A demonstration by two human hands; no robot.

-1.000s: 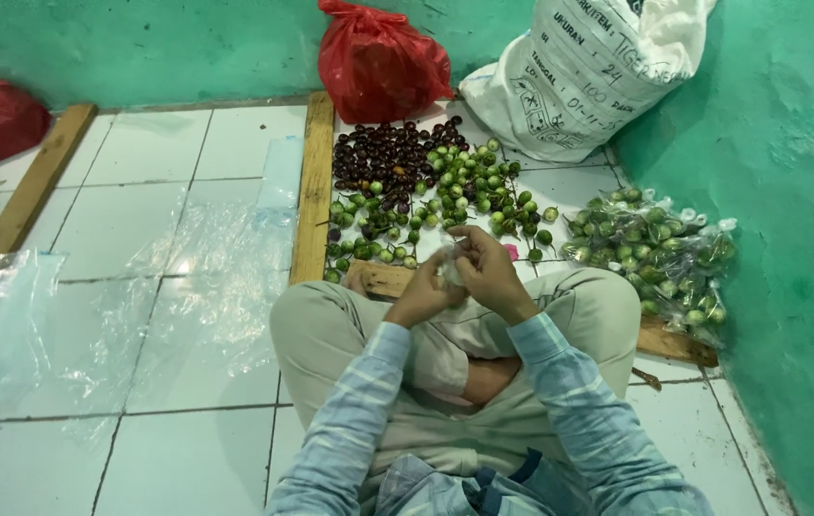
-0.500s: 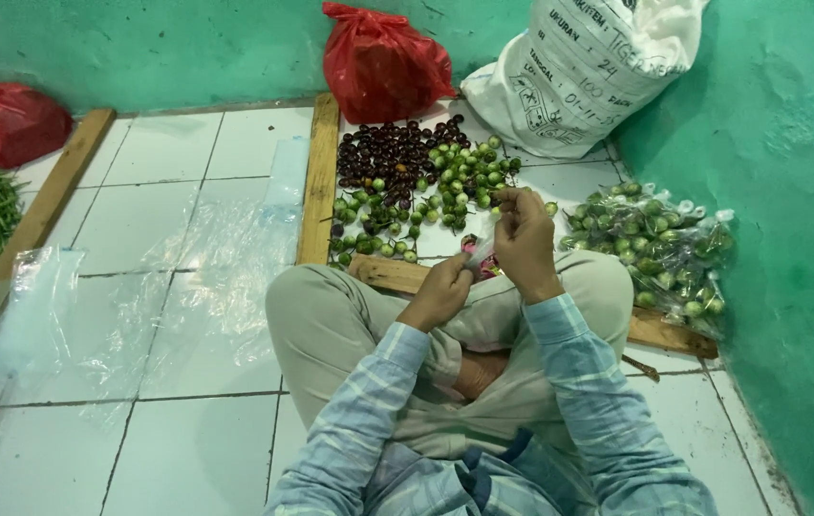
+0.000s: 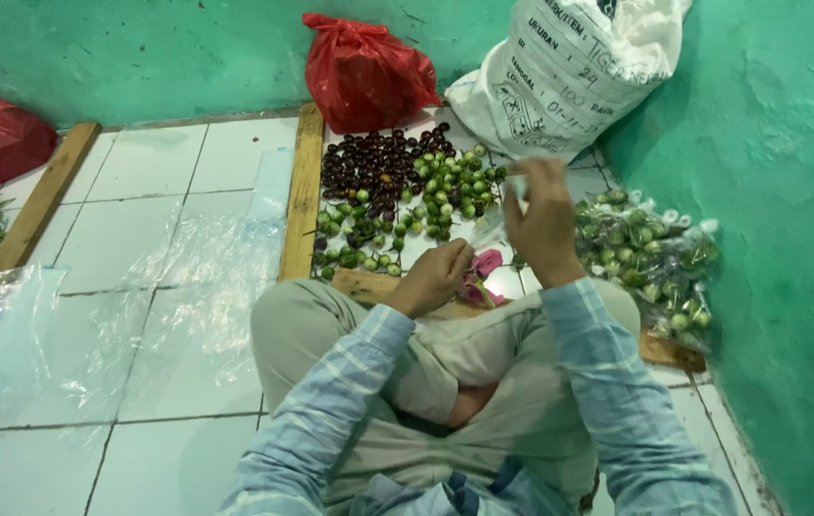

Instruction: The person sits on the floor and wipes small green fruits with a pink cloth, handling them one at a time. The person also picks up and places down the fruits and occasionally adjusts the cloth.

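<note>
**Bagging of small round fruit, clear bag held up over the pile**

Hands work just in front of the wooden slat (image 3: 369,284) that edges the pile. The right hand (image 3: 546,225) is raised above that slat, fingers closed on the top of a small clear plastic bag (image 3: 493,229), which hangs toward the left hand (image 3: 436,277). The left hand rests low, right at the slat, curled around something pink (image 3: 485,263) that touches the bag's lower end. Beyond the slat lies the loose pile: green fruit (image 3: 450,186) toward the right, dark maroon fruit (image 3: 369,167) toward the left. To the right of the slat sits a heap of filled clear bags (image 3: 655,263).

By my judgement the step in hand is readying or closing one bag; the next move calls for both hands to keep the thin film taut and its mouth controlled so nothing spills.

Much is unclear. Motion blurs the right hand, so I cannot tell whether the bag holds fruit or is empty. What the pink item is, I cannot make out. The left fingertips are hidden behind the hand itself, and the white sack (image 3: 560,76) past the pile is cut off at the top edge.
</note>
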